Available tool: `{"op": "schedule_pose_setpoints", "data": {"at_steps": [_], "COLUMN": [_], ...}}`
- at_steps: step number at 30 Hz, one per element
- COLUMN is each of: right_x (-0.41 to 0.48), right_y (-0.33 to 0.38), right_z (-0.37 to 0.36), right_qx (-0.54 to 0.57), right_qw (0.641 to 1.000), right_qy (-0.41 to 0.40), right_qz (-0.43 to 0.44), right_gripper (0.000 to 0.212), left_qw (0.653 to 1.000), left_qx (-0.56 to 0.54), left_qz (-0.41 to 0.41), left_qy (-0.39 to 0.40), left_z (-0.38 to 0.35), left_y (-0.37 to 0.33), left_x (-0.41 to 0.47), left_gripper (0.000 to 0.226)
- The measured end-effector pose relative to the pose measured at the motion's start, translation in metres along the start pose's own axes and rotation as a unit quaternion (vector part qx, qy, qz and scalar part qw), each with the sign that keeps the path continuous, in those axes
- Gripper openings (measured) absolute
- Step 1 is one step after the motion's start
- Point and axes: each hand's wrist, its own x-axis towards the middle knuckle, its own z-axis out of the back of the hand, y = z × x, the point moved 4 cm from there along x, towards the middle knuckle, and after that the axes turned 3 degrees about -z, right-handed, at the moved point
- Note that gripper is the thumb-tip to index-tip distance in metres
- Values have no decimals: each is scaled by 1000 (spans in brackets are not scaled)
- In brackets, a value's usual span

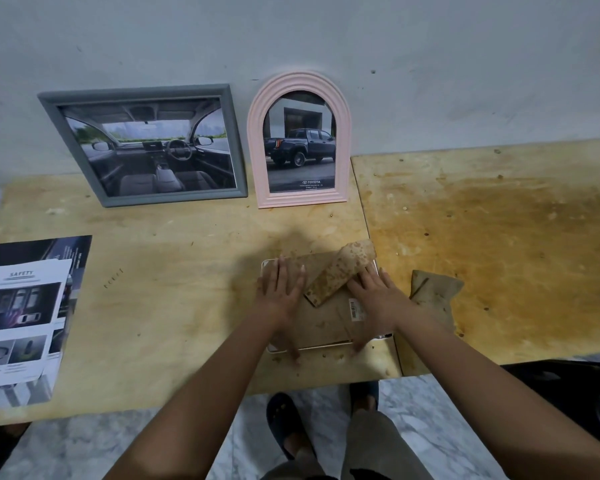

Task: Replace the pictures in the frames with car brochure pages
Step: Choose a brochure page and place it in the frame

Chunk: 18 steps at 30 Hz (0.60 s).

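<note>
The top brochure page point(18, 317) at the left of the bench point(174, 258) is headed "SAFETY" in bold capitals. The small print under its photos is too fine to read. The truck picture point(300, 147) in the pink arched frame point(344, 140) shows "TOYOTA" beside the maker's emblem near its lower edge, and the two tiny lines below cannot be made out. A white barcode sticker point(356, 309) sits on the brown backing board point(326, 327), its digits illegible.

Stained plywood table point(187, 271) carries: grey frame point(174, 199), pink arched frame point(300, 200) at back; brochure pages point(18, 306) left; face-down frame point(326, 346), brown scrap point(433, 292) front.
</note>
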Motion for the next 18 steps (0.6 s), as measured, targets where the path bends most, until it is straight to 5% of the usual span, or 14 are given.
{"op": "schedule_pose_setpoints", "data": {"at_steps": [18], "right_x": [-6], "right_y": [4], "right_z": [2], "right_qx": [18], "right_qw": [996], "right_qy": [-88], "right_qz": [29], "right_gripper": [129], "left_qw": [999], "left_qx": [-20], "left_qz": [-27], "left_qy": [-6], "left_z": [3], "left_y": [2], "left_x": [-8], "left_gripper": [147]}}
